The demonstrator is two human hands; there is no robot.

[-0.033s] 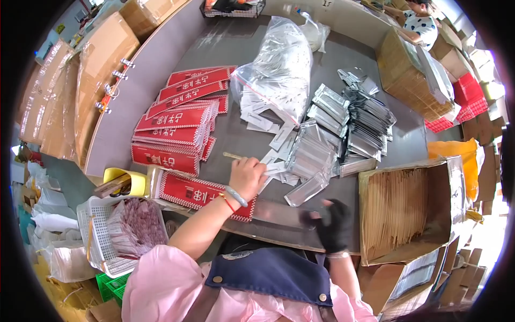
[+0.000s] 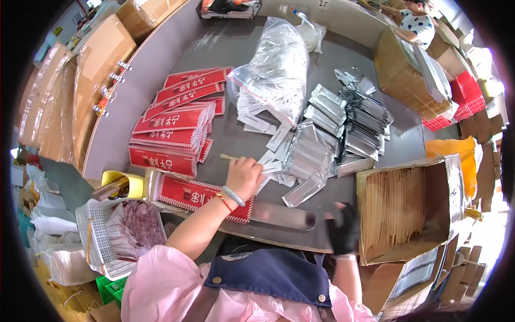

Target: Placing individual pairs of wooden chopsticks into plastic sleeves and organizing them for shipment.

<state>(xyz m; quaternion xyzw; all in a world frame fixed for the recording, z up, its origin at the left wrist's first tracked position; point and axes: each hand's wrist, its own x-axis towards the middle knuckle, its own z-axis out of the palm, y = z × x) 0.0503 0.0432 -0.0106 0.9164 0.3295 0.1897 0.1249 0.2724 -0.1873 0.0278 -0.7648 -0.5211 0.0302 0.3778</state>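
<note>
My left hand (image 2: 244,178) is closed, with a thin pale stick (image 2: 227,156) poking out to its left; the fingertips are mostly hidden. It hovers beside small white packets (image 2: 274,140). Under my left wrist, a red printed bag (image 2: 185,194) lies at the table's front edge. From its right end a clear plastic strip (image 2: 279,214) extends along the edge. My right hand (image 2: 343,228), in a black glove with bare fingertips, is blurred right of the strip, apart from it. Clear-and-silver packets (image 2: 308,155) are heaped between the hands, farther back.
Red printed bags (image 2: 171,126) are stacked at the left, by a large clear bag (image 2: 279,64) of white packets. Dark flat packets (image 2: 367,118) lie right. A carton (image 2: 394,209) of upright brown pieces borders the right edge. A yellow holder (image 2: 134,184) and white basket (image 2: 96,231) stand left.
My right hand has moved right, away from the end of the clear strip, which now shows uncovered. My left hand stays in nearly the same place with the stick.
</note>
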